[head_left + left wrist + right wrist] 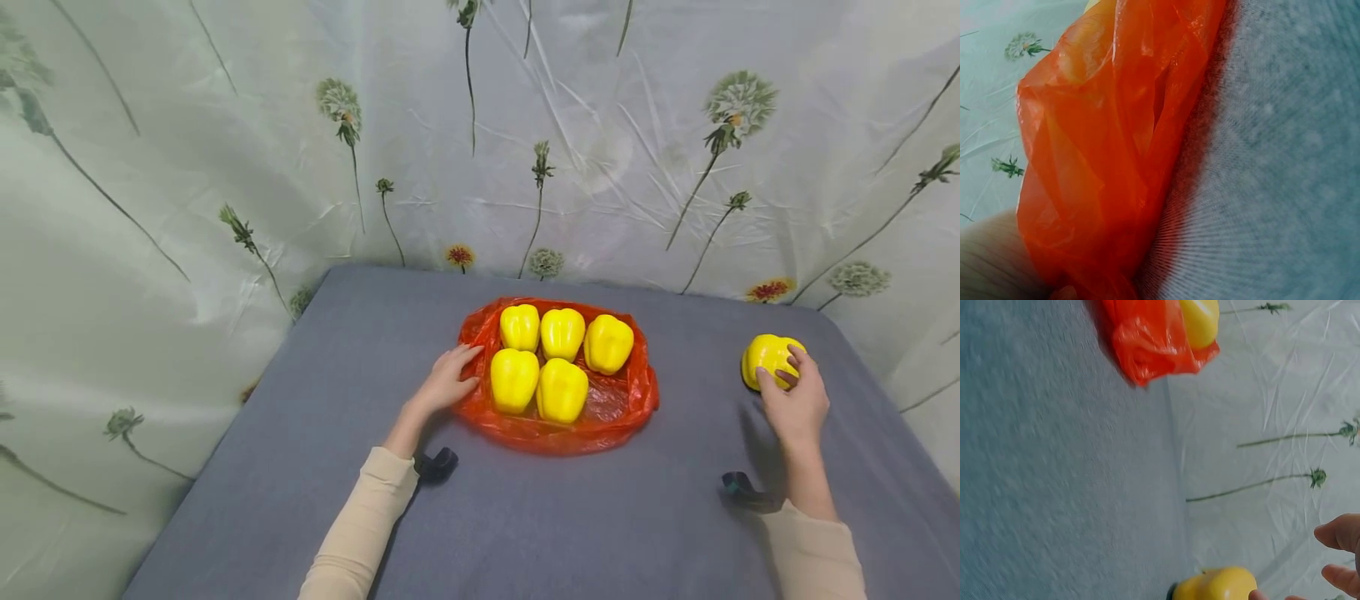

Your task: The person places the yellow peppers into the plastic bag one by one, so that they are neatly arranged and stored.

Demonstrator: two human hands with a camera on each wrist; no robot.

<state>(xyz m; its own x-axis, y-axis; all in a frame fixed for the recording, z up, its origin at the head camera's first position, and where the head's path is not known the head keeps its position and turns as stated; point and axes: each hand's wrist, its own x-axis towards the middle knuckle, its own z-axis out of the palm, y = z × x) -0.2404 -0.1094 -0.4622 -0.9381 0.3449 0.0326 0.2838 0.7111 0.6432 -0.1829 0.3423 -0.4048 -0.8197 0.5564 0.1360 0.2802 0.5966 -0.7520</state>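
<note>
A red plastic bag lies spread wide on the grey table, with several yellow bell peppers standing in it. At its left side, my left hand holds the bag's rim between thumb and fingers; in the left wrist view the crumpled red plastic gathers toward that hand. Far to the right, a single yellow bell pepper rests on the table. My right hand is just at it, fingers spread and loosely bent. The right wrist view shows those fingers apart, beside the pepper.
The grey table ends at the back against a pale curtain printed with dandelions. A dark device is under the left wrist, and another dark device under the right wrist.
</note>
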